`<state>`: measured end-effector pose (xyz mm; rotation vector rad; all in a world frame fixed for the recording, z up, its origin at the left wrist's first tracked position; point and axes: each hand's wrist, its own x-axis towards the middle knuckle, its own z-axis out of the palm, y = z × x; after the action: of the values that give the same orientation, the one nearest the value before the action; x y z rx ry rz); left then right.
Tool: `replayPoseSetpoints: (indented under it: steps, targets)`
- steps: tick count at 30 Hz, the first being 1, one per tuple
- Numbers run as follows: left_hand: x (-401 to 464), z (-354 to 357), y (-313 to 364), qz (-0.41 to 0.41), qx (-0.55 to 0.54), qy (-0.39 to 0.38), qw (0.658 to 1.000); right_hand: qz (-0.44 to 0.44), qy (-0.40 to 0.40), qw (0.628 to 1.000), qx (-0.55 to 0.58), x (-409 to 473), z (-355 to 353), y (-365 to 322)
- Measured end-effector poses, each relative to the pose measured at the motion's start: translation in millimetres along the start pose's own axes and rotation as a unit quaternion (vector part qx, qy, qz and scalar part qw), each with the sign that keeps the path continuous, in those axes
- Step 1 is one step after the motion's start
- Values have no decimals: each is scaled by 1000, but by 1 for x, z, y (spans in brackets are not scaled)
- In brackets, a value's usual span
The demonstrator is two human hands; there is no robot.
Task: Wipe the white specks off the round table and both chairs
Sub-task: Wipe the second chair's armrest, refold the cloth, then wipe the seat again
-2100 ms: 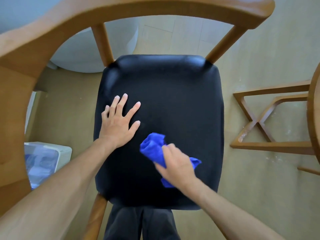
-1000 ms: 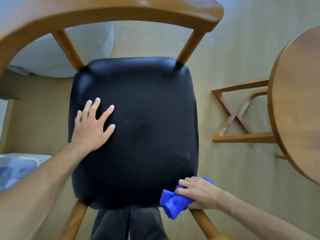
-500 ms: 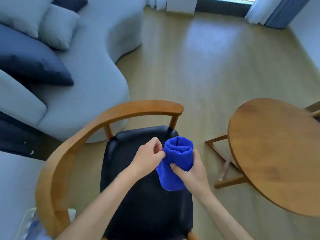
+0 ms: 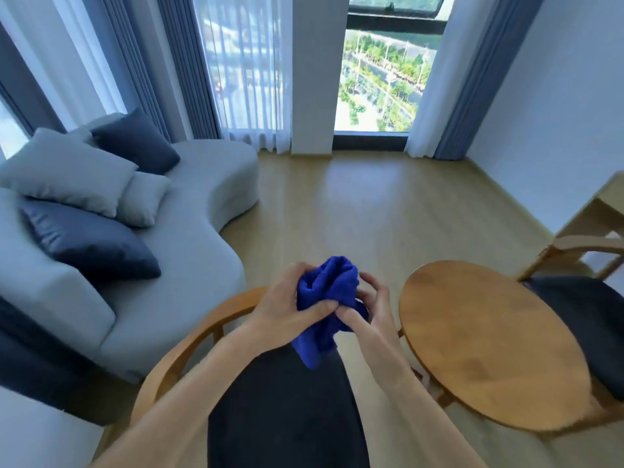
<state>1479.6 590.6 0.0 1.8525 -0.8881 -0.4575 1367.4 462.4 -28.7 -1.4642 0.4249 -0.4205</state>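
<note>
- Both hands are raised in front of the body and hold a bunched blue cloth (image 4: 326,298) between them, clear of every surface.
- The left hand (image 4: 287,307) grips the cloth's left side, its fingers curled over the top and its thumb pressed across the front.
- The right hand (image 4: 371,312) pinches the right side, its fingers bent round the edge and its thumb meeting the left thumb low on the cloth.
- A loose tail of cloth hangs down below the two thumbs.
- Under the hands and forearms stands the near chair (image 4: 189,346); its curved wooden back arcs round to the left of the left wrist, and its black seat (image 4: 287,417) lies below both forearms.
- The round table (image 4: 483,346) stands just right of the right forearm, its wooden top bare; specks, if any, are too small to make out.
- The far chair (image 4: 587,319) sits beyond the table, to the right, with part of its dark seat and wooden frame showing.
- A grey sofa (image 4: 189,251) with pale and dark cushions (image 4: 87,241) lies to the left of the left hand.
- Ahead of the hands, past open wooden floor (image 4: 371,204), a window (image 4: 381,79) stands between curtains (image 4: 472,76).
</note>
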Motion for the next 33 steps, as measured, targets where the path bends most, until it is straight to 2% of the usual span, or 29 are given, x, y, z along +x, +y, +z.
replayPoseSetpoints:
  steps: [3,7,9,10,13,16,19,22,24,26,28,30,33]
  targets:
    - [-15,-15,28,47,-35,-46,997,-2,-17,1000,-1,-18,-3,-30]
    - [-34,-28,59,82,-24,-83,993,-38,-112,993,-8,-49,-3,-63]
    - [-44,-35,72,90,-10,-116,989,-51,-107,992,-37,-60,-2,-77]
    - [-48,-39,77,87,-7,-135,987,-47,-81,994,-52,-63,-6,-81]
    - [-56,-55,89,71,34,-196,977,10,-49,990,-134,-71,-28,-90]
    - [-63,-59,99,78,105,-230,964,19,-112,959,-259,-84,-53,-106]
    - [-69,-48,112,100,125,-236,959,30,-168,914,-367,-93,-63,-127]
    - [-71,-30,130,117,129,-247,953,35,-226,901,-369,-99,-63,-143]
    - [-69,-19,144,136,148,-266,943,6,-240,891,-385,-103,-63,-149]
    - [-65,-10,155,131,129,-260,948,-54,-205,884,-417,-108,-71,-155]
    - [-58,-1,158,95,52,-214,971,-94,-158,899,-398,-110,-88,-157]
    - [-54,13,155,50,25,-194,979,-91,-145,905,-391,-114,-111,-155]
    - [-53,49,152,62,7,-192,979,-57,-151,908,-387,-124,-153,-145]
